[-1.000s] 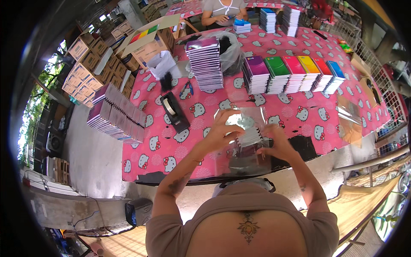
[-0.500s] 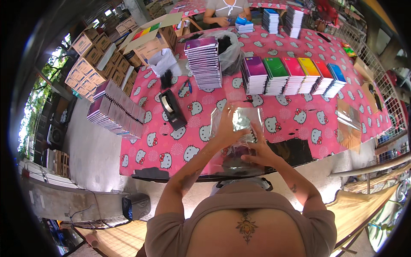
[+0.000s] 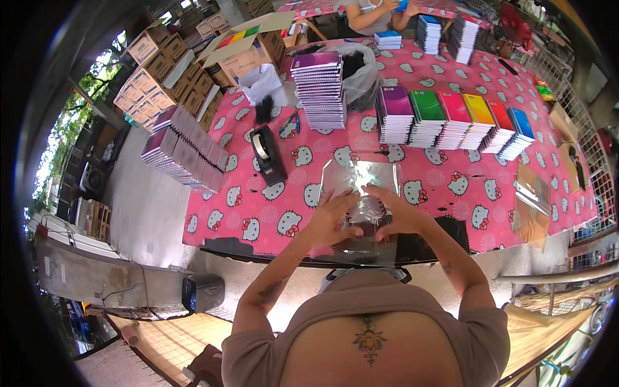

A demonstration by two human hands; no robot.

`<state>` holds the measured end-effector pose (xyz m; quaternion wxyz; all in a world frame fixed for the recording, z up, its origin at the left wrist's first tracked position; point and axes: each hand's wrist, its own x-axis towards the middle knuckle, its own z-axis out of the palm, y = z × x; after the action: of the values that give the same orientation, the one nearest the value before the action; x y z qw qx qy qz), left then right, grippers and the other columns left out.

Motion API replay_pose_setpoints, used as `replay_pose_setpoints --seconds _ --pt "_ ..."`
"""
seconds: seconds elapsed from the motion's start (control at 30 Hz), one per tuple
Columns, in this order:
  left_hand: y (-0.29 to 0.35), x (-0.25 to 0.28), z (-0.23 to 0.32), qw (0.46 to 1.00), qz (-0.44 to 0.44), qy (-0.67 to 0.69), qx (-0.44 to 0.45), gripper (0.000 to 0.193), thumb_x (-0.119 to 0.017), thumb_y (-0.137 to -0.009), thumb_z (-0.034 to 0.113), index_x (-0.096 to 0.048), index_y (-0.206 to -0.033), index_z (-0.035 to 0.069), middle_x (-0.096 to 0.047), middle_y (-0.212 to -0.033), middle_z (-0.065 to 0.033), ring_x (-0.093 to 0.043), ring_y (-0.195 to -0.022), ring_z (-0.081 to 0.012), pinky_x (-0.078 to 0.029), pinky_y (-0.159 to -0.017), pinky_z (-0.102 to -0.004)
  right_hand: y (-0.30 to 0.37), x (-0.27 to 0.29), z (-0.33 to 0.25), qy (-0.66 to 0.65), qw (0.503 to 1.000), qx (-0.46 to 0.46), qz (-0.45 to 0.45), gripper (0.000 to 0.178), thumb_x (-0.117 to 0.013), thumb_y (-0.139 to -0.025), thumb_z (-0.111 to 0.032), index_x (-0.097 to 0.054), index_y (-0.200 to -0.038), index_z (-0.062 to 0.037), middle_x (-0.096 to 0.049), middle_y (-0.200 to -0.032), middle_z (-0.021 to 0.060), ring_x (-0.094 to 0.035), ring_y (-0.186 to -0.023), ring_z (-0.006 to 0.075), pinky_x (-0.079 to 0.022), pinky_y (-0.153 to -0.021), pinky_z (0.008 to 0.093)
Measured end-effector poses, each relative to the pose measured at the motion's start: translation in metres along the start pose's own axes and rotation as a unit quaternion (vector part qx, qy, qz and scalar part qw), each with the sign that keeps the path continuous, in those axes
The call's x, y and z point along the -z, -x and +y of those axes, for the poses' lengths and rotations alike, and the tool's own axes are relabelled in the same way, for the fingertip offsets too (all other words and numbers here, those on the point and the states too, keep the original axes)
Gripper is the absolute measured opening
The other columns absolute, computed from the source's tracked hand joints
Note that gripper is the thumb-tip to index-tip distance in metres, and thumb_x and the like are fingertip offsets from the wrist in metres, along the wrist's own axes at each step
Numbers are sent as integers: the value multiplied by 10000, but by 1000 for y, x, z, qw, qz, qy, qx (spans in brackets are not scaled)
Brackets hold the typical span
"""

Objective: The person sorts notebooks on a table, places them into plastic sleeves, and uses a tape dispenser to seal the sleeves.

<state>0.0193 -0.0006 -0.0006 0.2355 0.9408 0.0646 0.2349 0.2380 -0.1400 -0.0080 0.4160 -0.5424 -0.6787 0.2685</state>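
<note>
A clear, shiny plastic sheet (image 3: 380,173) lies near the table's front edge, seemingly over or around a dark item with a spiral-bound edge, mostly hidden by glare and my hands. On its left side rests my left hand (image 3: 333,218), fingers spread and thumb pointing inward. My right hand (image 3: 398,211) lies on the opposite side, its fingers stretched and apart. Both hands touch the plastic, thumbs a little apart. Left of them stands a black tape dispenser (image 3: 267,155). Beyond my hands is a row of notebook stacks, from a purple stack (image 3: 394,116) to a blue stack (image 3: 518,132).
A tall notebook stack (image 3: 319,90) stands beside a clear bag (image 3: 361,74) of black items. Another notebook pile (image 3: 184,151) sits at the left edge. Pliers (image 3: 289,122) lie near an open carton (image 3: 248,55). Across the table, a person (image 3: 377,16) handles something blue.
My left hand has come down and nearer, flatter on the plastic. My right hand has shifted slightly up over it. Across the table, the person has raised both hands with a blue thing.
</note>
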Motion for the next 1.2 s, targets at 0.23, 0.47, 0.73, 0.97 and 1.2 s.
replay_pose_setpoints --seconds 0.23,0.47,0.73,0.97,1.2 --pt "6 -15 5 997 15 -62 -47 459 -781 -803 209 -641 -1225 93 -628 -1161 -124 -598 -1095 -307 -481 -919 -418 12 -17 22 143 985 94 36 337 -726 -848 -114 -649 -1175 -84 -597 -1352 107 -507 -1320 304 -377 -1099 464" --pt "-23 -7 4 999 31 -1 6 227 -738 -804 138 -687 -1023 106 -649 -865 -54 -633 -794 -259 -501 -663 -382 10 -35 9 -52 986 -63 143 374 -714 -856 -113 -575 -1202 -75 -618 -1244 136 -606 -1155 331 -449 -998 466" --pt "-39 -21 13 990 48 -103 83 112 -697 -822 173 -656 -909 116 -645 -756 -49 -636 -724 -272 -514 -642 -400 -1 -31 1 51 981 -43 181 463 -729 -804 -92 -530 -1220 -55 -574 -1124 150 -571 -1086 327 -464 -942 406" --pt "-49 -25 22 973 33 -126 188 101 -672 -845 183 -628 -865 95 -667 -740 -86 -667 -715 -315 -511 -617 -444 -3 -32 34 -214 967 -87 108 493 -730 -835 -33 -503 -1272 -53 -521 -1149 49 -511 -1105 149 -428 -967 318" --pt "-54 -10 33 983 -24 -103 148 132 -635 -893 165 -623 -948 46 -665 -928 -145 -648 -883 -373 -491 -727 -486 -4 -31 38 -143 980 -76 119 481 -726 -842 -54 -529 -1280 -51 -546 -1139 71 -534 -1110 194 -430 -978 337"
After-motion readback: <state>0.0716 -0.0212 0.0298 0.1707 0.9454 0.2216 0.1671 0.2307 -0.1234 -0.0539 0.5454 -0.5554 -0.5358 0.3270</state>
